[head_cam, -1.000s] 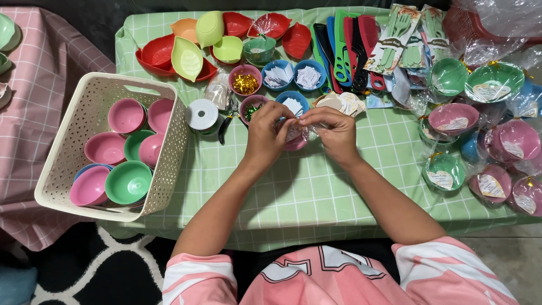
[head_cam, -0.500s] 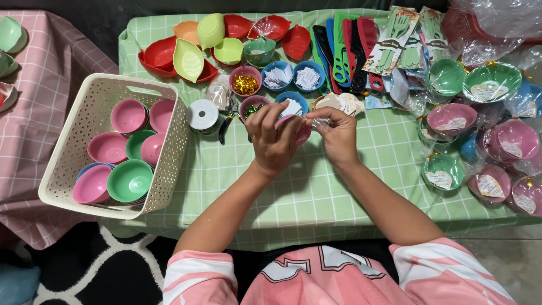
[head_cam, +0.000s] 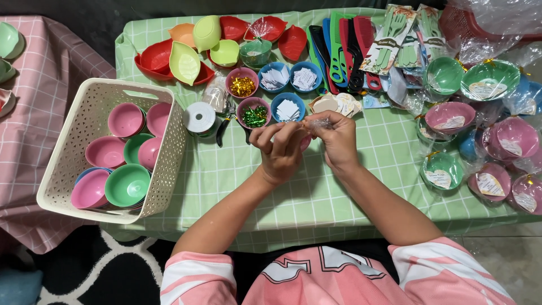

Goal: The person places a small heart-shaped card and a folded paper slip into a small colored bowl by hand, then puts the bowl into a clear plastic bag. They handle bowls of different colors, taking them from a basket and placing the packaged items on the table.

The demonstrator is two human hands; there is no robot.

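Note:
My left hand and my right hand meet over the middle of the green checked tablecloth. Between them sits a small pink bowl in clear plastic wrap, almost wholly hidden by my fingers. The fingertips of both hands pinch the gathered plastic at the top of the bowl. Whether a tie is in my fingers I cannot tell.
A white perforated basket of pink and green bowls stands at the left. Behind my hands are small bowls of gold ties, green ties and paper tags, and a white tape roll. Red leaf dishes, combs and wrapped bowls fill the back and right.
My two hands have drawn closer together over the pink bowl and cover more of it; the fingertips now pinch the plastic at its top.

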